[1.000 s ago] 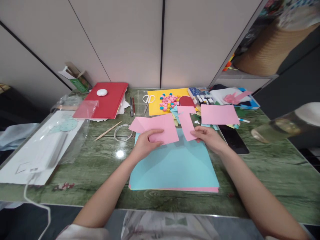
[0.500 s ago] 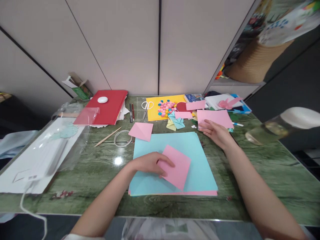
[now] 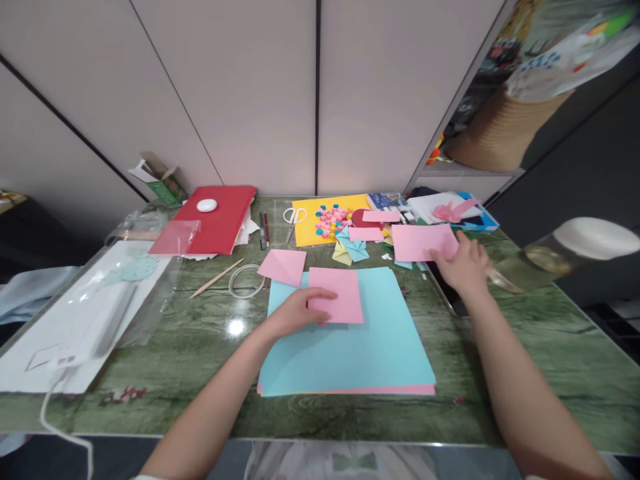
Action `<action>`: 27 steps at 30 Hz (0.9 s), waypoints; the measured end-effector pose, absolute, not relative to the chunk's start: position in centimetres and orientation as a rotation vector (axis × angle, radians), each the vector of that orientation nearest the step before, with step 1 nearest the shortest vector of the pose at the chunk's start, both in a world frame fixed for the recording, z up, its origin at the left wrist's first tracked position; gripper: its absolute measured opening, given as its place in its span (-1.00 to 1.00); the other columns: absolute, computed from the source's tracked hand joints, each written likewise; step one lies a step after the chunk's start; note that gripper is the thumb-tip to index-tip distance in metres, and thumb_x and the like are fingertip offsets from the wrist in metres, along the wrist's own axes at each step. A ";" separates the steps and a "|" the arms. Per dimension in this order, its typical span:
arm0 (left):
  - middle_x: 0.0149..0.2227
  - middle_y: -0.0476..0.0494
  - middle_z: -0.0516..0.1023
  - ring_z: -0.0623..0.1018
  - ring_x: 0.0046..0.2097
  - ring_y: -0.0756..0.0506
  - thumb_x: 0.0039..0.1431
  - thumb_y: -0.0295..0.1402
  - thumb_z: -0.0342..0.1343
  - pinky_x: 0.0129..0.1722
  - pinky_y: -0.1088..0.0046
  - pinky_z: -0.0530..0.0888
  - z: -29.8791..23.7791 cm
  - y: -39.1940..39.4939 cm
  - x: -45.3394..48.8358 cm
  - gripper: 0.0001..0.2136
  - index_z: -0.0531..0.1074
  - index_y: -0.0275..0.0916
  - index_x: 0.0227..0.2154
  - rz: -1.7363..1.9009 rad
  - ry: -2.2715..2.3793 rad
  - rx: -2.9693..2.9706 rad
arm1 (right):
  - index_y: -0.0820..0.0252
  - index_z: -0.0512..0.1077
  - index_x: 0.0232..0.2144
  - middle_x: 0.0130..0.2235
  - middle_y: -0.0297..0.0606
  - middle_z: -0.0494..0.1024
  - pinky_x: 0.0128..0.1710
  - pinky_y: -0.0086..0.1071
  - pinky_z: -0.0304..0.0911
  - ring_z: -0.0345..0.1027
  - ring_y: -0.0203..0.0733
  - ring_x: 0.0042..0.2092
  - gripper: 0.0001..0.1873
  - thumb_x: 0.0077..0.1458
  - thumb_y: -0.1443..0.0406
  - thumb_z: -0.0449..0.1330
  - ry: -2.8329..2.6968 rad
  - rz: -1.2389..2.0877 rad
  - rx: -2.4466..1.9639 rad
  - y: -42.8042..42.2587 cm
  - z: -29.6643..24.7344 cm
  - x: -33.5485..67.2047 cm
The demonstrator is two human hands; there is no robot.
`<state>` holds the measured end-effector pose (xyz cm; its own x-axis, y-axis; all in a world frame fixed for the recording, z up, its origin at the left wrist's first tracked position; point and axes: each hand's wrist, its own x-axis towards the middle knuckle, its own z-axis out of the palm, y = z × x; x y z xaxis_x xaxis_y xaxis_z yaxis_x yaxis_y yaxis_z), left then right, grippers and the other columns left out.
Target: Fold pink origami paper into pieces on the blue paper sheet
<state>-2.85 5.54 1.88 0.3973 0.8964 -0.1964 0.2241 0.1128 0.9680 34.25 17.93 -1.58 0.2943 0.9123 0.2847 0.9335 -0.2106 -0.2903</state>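
Flat under the fingers of the left hand (image 3: 295, 311): a pink square (image 3: 340, 297), lying on the upper part of the light-blue sheet (image 3: 365, 347) at the middle of the table (image 3: 525, 360). Pressed down with an open palm, not pinched. No crease or fold to be seen in it, so judged barely begun. Already creased: a pink piece (image 3: 283, 265) just beyond the blue sheet's far left corner, and a cluster of small blue and yellow folded shapes (image 3: 353, 249) near the yellow sheet (image 3: 306, 230).

Well apart from the left, on the near right corner of a larger pink sheet (image 3: 417, 241): the right hand (image 3: 463, 267). Possibly gripping that corner, possibly only touching; cannot tell, with the fingertips turned away.

Half covered by the right wrist: a dark flat slab (image 3: 443, 288), not identifiable. Peeking out under the blue sheet's near edge: a strip of pink paper (image 3: 350, 391), the rest hidden. Blurred at the right edge: a glass jar (image 3: 565, 250).
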 end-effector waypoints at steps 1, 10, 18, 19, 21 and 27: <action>0.01 -0.18 0.43 0.52 -0.39 0.01 -0.06 -0.40 0.18 -0.32 0.44 0.47 1.9 5.6 -2.9 -0.64 0.45 -0.19 -0.12 0.692 1.109 1.400 | 0.21 -0.01 0.22 0.15 0.15 0.20 0.03 0.22 -0.10 -0.02 0.35 0.17 -0.13 -0.03 -0.11 0.04 -1.653 -0.091 -2.213 17.9 -1.5 34.7; 0.01 -0.23 0.41 0.51 -0.46 0.02 -0.09 -0.39 0.22 -0.43 0.46 0.46 1.1 6.1 -3.1 -0.56 0.39 -0.23 -0.06 0.876 1.281 1.327 | 0.18 0.32 0.01 -0.06 0.06 0.43 -0.07 0.11 0.01 0.17 0.24 0.00 -0.51 0.12 0.07 -0.06 -1.708 -0.238 -2.232 17.1 0.1 35.2; 0.01 -0.09 0.35 0.44 0.05 -0.06 0.04 -0.43 0.11 0.05 0.39 0.34 0.0 6.7 -2.8 -0.32 -0.06 -0.02 0.20 1.428 1.259 0.853 | 0.36 0.12 0.15 0.04 0.25 0.31 -0.09 0.16 0.04 0.16 0.36 0.03 -0.20 0.04 -0.11 -0.03 -1.777 -0.219 -2.277 17.3 -0.9 34.7; -0.07 -0.05 0.40 0.45 0.04 -0.05 0.01 -0.46 0.11 0.06 0.39 0.33 0.0 6.7 -2.7 -0.31 -0.03 -0.02 0.20 1.425 1.217 0.779 | 0.37 0.08 0.16 0.04 0.27 0.30 -0.09 0.16 0.04 0.15 0.36 0.03 -0.18 0.04 -0.10 -0.03 -1.781 -0.235 -2.274 17.3 -1.1 34.7; -0.21 0.00 0.43 0.48 0.00 -0.04 -0.01 -0.49 0.09 0.08 0.39 0.32 0.3 6.5 -2.5 -0.32 0.00 -0.05 0.18 1.372 1.172 0.716 | 0.35 0.06 0.17 0.04 0.26 0.30 -0.08 0.17 0.03 0.15 0.35 0.04 -0.19 0.04 -0.10 -0.04 -1.783 -0.262 -2.267 17.3 -1.3 34.7; -0.10 -0.19 0.47 0.54 -0.07 -0.10 -0.03 -0.48 0.11 0.05 0.34 0.37 1.1 6.1 -2.9 -0.62 0.34 -0.23 -0.08 1.183 1.055 0.626 | 0.30 0.13 0.13 0.04 0.21 0.30 -0.07 0.18 0.02 0.15 0.34 0.03 -0.24 0.03 -0.09 -0.02 -1.792 -0.288 -2.276 17.2 -1.6 34.7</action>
<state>-2.87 6.15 1.14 0.0198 0.9458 -0.3242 -0.4306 0.3007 0.8509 34.69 17.21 -1.64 0.2328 0.9273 0.2932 0.9724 -0.2256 -0.0587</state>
